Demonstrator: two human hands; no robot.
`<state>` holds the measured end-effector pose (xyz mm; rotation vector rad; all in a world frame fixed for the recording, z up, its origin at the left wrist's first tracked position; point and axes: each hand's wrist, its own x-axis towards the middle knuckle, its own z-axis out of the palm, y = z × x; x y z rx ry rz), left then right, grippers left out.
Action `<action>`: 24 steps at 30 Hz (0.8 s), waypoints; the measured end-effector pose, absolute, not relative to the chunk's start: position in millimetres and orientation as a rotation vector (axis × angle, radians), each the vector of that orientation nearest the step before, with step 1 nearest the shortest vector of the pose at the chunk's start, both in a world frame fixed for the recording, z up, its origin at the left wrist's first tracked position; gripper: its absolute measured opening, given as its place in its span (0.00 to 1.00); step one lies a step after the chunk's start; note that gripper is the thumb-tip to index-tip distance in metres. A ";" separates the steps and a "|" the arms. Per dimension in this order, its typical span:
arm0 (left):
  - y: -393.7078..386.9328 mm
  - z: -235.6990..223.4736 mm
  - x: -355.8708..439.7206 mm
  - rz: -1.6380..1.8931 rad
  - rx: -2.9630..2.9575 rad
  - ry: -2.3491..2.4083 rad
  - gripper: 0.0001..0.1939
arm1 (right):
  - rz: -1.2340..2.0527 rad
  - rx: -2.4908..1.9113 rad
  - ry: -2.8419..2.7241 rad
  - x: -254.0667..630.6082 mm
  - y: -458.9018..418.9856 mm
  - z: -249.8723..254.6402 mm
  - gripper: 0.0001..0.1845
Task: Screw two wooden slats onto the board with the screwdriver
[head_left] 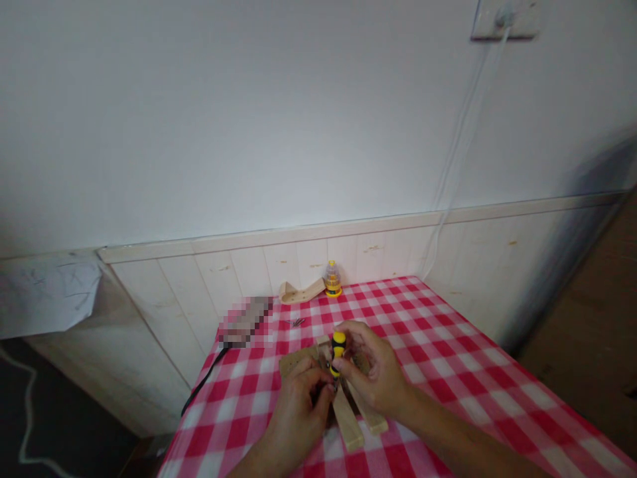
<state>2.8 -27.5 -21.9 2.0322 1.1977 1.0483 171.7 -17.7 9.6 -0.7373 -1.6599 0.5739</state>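
My right hand (371,365) is closed around a short yellow-and-black screwdriver (339,342), held upright over pale wooden pieces. Close by on the left, my left hand (304,397) pinches with thumb and fingertips at the screwdriver's lower end; what lies between those fingertips is too small to make out. Two wooden bars (348,425) stretch toward me under the hands. Beneath them lies a flat brown board (292,360), partly covered by my left hand. The screwdriver's tip is hidden by the fingers.
Several dark screws or bits (297,323) lie on the red-and-white checked tablecloth (423,332). At the back are a curved wooden piece (301,293) and a clear-topped yellow container (332,280). A blurred-out object (247,322) with a black strap lies left. The wall borders the table's far edge.
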 end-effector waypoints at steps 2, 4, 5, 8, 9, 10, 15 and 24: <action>-27.7 -21.5 2.8 1.043 2.034 1.195 0.08 | 0.570 -0.745 -1.654 171.3 -17.6 9.7 0.19; -27.4 -21.5 2.7 1.040 2.038 1.193 0.09 | 0.568 -0.758 -1.648 171.0 -17.8 10.5 0.19; -27.2 -21.7 2.6 1.038 2.039 1.193 0.09 | 0.566 -0.763 -1.645 170.9 -18.0 11.0 0.19; -26.4 -22.5 2.2 1.039 2.046 1.191 0.08 | 0.558 -0.766 -1.642 170.8 -18.1 11.2 0.19; -26.3 -22.7 2.1 1.042 2.046 1.191 0.08 | 0.552 -0.764 -1.641 170.8 -18.1 10.6 0.19; -26.2 -22.8 2.0 1.047 2.046 1.190 0.08 | 0.543 -0.763 -1.641 170.9 -17.9 9.9 0.20; -27.0 -22.3 2.4 1.055 2.022 1.175 0.08 | 0.481 -0.775 -1.679 172.3 -17.0 6.8 0.22; -28.2 -20.1 3.3 1.049 1.998 1.183 0.08 | 0.490 -0.757 -1.683 172.7 -16.2 11.9 0.19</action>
